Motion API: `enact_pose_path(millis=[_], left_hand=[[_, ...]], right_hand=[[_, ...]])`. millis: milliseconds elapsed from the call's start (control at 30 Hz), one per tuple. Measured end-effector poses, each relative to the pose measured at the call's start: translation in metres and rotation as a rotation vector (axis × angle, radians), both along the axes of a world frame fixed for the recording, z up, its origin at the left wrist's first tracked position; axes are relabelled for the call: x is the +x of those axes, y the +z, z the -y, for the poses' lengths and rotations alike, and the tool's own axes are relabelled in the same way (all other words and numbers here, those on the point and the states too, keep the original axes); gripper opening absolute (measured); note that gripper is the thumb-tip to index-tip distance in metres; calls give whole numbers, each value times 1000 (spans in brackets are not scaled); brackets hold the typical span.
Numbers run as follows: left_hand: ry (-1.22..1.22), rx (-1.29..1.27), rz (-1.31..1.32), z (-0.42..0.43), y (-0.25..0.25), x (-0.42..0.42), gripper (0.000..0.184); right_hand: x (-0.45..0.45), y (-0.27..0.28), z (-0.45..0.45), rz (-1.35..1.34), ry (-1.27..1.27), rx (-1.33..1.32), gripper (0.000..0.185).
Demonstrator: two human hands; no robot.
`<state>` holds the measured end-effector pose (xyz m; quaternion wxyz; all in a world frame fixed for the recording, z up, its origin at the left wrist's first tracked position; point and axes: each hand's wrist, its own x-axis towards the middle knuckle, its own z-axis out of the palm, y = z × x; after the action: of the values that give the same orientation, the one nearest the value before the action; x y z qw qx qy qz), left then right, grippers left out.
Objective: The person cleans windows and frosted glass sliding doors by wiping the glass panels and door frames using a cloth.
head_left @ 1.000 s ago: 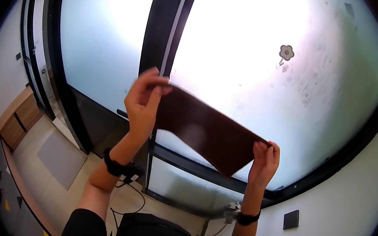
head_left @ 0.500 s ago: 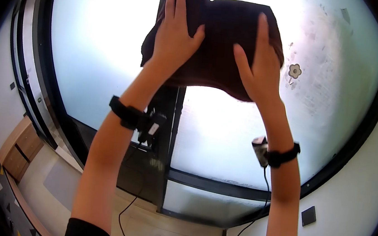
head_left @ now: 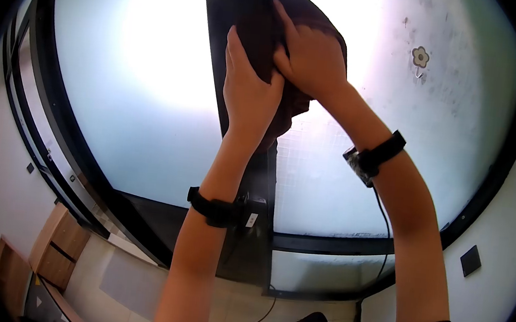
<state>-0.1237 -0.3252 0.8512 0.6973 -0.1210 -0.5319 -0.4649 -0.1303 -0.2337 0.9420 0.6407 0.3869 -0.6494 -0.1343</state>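
Note:
A dark brown cloth (head_left: 313, 11) is bunched in front of the black upright frame between two frosted glass panes. My right hand (head_left: 314, 61) grips it from the right with bent fingers, its index finger stretched toward the upright. Just below and to the left, my left hand (head_left: 249, 95) holds the cloth between thumb and fingers; its thumb is close to the right thumb. Loose folds of the cloth hang beneath my right hand. Against the dark upright, the cloth's left edge is hard to make out.
A flower-shaped hook (head_left: 420, 57) is stuck on the right frosted glass pane (head_left: 343, 181). Black straps with small devices and cables circle both wrists. Wooden drawers (head_left: 62, 248) stand at lower left, and a dark square plate (head_left: 471, 261) is on the right wall.
The cloth was spread wide under both flat hands and is now bunched up narrower. My right hand has moved left, close to my left hand, which has come lower and rightward.

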Motion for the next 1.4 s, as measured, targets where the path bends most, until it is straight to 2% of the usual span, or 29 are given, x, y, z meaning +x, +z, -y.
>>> enact_pose_path(millis=[133,200,300,433,500,633,800,967,1133,1233,1333,1400], left_hand=[[11,-37,-2,2,0,-10,76],[-98,-31,-9,6,3,-14,74],[-85,-50,-1,11,6,-16,74],[-44,-61,22,14,4,-26,74],[-116,-68,-1,21,5,-31,73],[-120,-60,-4,27,5,-37,74],[-141,-64,35,18,-2,-50,74],[-159,-91,69,22,-14,-68,73],[-183,-77,87,16,-60,-74,72],[-117,-84,67,13,-78,-75,73],[-126,-75,67,8,-81,-72,73],[-93,-78,59,6,-76,-67,72]], right_hand=[[-8,-4,-5,63,-7,-44,60],[-15,-1,-5,27,97,-48,58],[-20,1,-2,-61,111,-41,53],[-26,1,0,-53,63,-60,54],[-29,2,4,-8,47,-56,54],[-41,5,9,-49,82,-33,56],[-47,4,3,30,59,-16,59],[-66,-7,2,71,32,-13,58],[-70,-48,-4,103,11,23,55],[-72,-63,-7,93,55,69,53],[-66,-65,-9,64,52,84,50],[-61,-60,-8,150,0,42,48]])
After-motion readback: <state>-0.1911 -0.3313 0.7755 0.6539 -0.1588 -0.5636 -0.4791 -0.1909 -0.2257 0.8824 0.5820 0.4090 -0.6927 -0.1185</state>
